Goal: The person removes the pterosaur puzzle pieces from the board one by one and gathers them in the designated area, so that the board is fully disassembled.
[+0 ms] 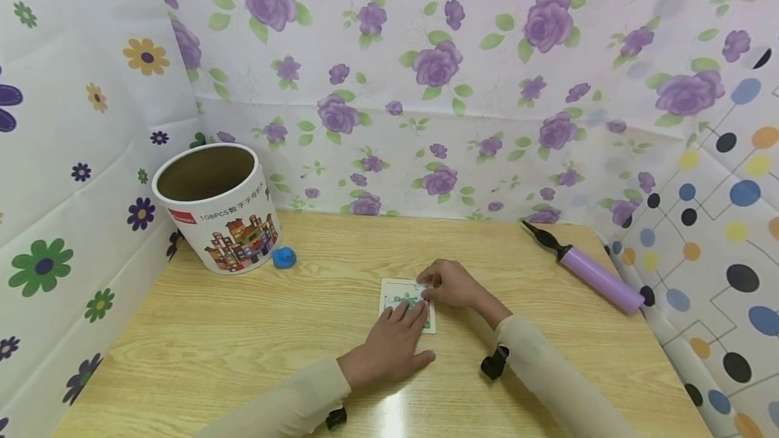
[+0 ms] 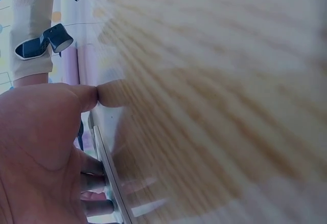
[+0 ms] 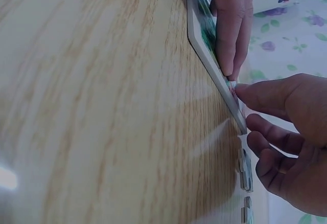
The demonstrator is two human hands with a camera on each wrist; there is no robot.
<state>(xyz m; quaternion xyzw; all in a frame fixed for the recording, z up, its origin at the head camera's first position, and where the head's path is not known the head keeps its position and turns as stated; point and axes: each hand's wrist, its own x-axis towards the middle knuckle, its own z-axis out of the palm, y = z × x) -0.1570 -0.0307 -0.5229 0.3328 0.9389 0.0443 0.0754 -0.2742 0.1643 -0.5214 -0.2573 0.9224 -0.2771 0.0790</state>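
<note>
A: Grip? The left hand [image 1: 389,343] lay flat, fingers straight, pressing the small white printed puzzle board [image 1: 406,304] at mid-table. The right hand [image 1: 453,286] pinched a small white piece at the board's far right corner.

B: Surroundings? Loose flat pieces [image 3: 245,170] lay just beside the board's edge. An open cylindrical cardboard tub [image 1: 217,207] stood far left, a blue block [image 1: 283,257] touching it; a purple hand pump [image 1: 587,269] lay well apart, right. Light wooden table [image 1: 243,330] beneath.
</note>
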